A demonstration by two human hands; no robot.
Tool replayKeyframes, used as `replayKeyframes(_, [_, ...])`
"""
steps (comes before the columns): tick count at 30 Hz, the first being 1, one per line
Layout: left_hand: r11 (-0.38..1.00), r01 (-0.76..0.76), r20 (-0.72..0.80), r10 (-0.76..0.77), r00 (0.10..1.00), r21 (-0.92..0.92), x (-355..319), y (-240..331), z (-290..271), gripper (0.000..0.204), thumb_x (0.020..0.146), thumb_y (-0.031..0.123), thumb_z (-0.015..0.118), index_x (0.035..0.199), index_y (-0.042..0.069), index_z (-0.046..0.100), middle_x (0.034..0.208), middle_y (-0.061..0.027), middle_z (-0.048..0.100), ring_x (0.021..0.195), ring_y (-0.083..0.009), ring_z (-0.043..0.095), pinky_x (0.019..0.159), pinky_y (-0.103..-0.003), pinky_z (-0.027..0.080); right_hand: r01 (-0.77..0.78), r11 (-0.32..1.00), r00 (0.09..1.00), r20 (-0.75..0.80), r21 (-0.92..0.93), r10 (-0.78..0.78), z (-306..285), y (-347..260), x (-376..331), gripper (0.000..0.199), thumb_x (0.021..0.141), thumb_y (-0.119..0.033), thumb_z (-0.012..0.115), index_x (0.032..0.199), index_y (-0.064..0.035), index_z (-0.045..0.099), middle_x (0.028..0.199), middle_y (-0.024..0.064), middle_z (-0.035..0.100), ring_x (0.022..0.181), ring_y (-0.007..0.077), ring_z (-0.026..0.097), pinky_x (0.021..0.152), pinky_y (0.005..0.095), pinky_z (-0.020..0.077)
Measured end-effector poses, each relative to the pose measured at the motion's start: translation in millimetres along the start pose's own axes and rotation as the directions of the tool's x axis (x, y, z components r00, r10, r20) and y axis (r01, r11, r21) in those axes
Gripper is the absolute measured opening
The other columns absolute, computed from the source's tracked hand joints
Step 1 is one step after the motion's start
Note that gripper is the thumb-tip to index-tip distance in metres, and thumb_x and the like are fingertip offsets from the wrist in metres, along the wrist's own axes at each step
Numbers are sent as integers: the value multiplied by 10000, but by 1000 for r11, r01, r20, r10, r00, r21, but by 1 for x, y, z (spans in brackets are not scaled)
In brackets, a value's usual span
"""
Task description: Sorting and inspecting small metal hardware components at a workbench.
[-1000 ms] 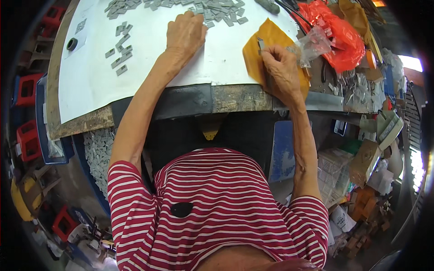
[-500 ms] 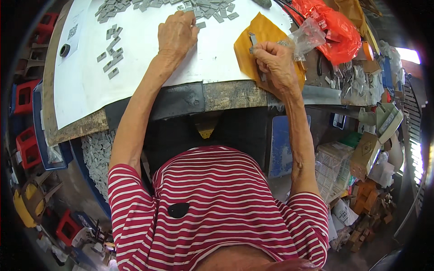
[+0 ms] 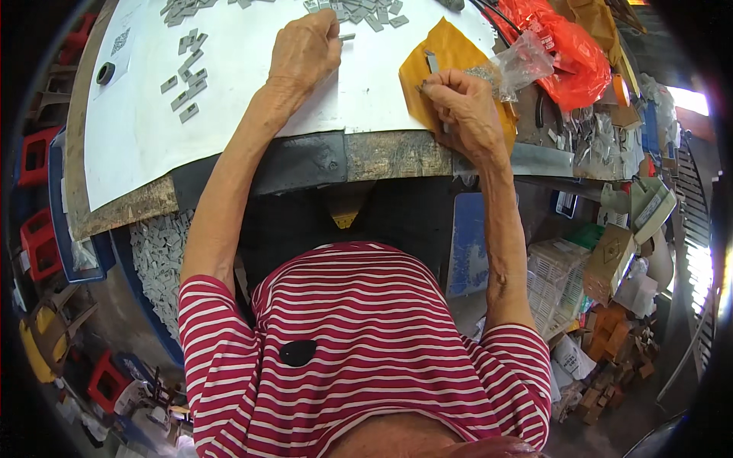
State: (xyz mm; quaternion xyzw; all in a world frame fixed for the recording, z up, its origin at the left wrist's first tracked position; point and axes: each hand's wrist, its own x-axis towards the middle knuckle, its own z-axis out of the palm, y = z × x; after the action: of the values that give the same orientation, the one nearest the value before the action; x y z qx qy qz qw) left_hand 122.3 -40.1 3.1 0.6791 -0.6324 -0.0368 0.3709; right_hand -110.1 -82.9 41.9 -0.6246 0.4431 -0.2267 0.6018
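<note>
My left hand point(image 3: 307, 52) is closed over the white sheet point(image 3: 252, 84) on the bench, with its fingers curled away from view. A small flat grey piece point(image 3: 348, 37) sticks out edge-on beside its thumb, seemingly gripped there. Beyond lies a heap of similar grey pieces point(image 3: 374, 17). Over a yellow padded envelope point(image 3: 416, 65), my right hand point(image 3: 467, 111) is pinched shut, and a tiny dark bit shows at its fingertips, too small to name. A narrow grey metal strip point(image 3: 432, 61) lies under that hand, partly hidden by it.
Several loose grey pieces point(image 3: 189, 84) lie at the left, near a black ring point(image 3: 105, 73). Clear plastic point(image 3: 523, 65) and a red plastic bag point(image 3: 569, 61) crowd the right. Below the bench edge, a blue bin point(image 3: 156, 267) holds more grey pieces. Boxes and crates point(image 3: 561, 282) stand at lower right.
My left hand has moved slightly up and right; the grey piece beside its thumb, flat before, now shows edge-on. My right hand has shifted slightly left, still pinched. The view has shifted a little.
</note>
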Motion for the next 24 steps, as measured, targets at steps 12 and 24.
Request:
replayKeyframes(12, [841,223,150,-171,974,-492,-22,40,-24,140,766,121,609,860,18,623,685,-27,607,619,-82,554,587,-215,459,-254,757,962,238,602,134,-13,7,-2,88,833,-52,524,846,34,513,732,80,493,485,22,355,380,119,271])
replayKeyframes(24, [567,384,322,-211,923,-729,-42,52,-28,239,764,146,635,975,32,635,730,-33,619,666,-75,560,641,-204,462,-143,853,971,238,502,23,10,-7,-16,108,814,-81,549,820,26,562,706,79,570,505,67,468,404,171,349])
